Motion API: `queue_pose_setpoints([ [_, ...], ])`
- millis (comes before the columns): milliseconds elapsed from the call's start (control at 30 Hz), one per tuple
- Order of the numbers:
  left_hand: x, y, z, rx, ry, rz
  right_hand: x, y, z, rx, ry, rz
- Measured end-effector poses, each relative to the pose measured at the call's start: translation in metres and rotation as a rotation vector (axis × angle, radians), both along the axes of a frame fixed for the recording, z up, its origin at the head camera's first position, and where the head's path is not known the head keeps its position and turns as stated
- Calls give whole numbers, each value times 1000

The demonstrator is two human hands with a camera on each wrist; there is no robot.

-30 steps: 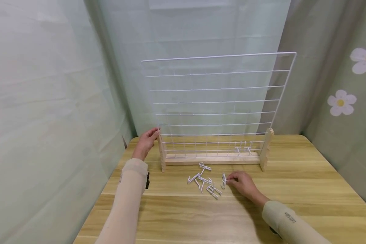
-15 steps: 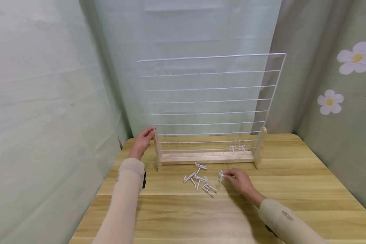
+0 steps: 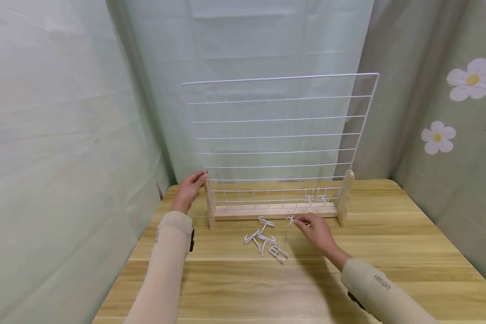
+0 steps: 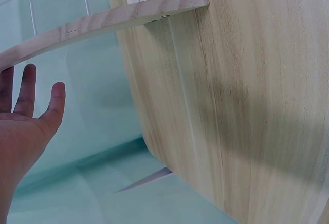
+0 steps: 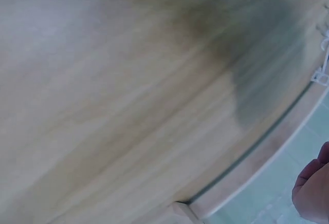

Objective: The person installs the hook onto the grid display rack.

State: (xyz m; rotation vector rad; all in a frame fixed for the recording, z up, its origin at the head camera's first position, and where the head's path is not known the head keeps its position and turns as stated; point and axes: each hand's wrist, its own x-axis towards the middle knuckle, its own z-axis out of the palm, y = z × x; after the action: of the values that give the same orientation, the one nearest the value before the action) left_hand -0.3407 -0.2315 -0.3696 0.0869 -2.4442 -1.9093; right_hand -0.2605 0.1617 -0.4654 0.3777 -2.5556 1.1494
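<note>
A white wire grid rack (image 3: 281, 78) stands upright in a wooden base (image 3: 275, 210). At its left side, my left hand (image 3: 188, 190) holds the top of the wooden upright (image 3: 209, 207) between thumb and fingers. In the left wrist view, some fingers of the left hand (image 4: 31, 116) stretch out beside the upright. My right hand (image 3: 317, 231) pinches a small white wire hook (image 3: 291, 219) just in front of the base. Two white hooks (image 3: 322, 198) hang low on the grid's right part. The right wrist view shows only part of the right hand (image 5: 313, 190).
Several loose white wire hooks (image 3: 260, 234) lie on the wooden table (image 3: 243, 288) in front of the rack, left of the right hand. Pale green curtains (image 3: 243, 45) surround the table at the back and sides.
My right hand has lifted the hook off the table and moved it forward, toward the base. The left hand stays at the upright. The view has shifted slightly to the right.
</note>
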Motion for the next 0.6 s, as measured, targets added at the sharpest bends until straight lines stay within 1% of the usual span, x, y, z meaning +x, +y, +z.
queue_pose_setpoints([
  [133, -1, -1, -1, -2, 3, 2, -1, -2, 11, -7, -6, -41],
  [233, -1, -2, -2, 3, 6, 0, -3, -4, 18, -16, -7, -86],
  [333, -1, -2, -3, 6, 9, 0, -5, -5, 24, -38, 25, -130],
  [500, 0, -2, -3, -14, 4, -3, -9, -6, 33, -73, 94, -212],
  [600, 0, -1, -3, -15, 0, -2, -12, -4, 40, -86, 106, -264],
])
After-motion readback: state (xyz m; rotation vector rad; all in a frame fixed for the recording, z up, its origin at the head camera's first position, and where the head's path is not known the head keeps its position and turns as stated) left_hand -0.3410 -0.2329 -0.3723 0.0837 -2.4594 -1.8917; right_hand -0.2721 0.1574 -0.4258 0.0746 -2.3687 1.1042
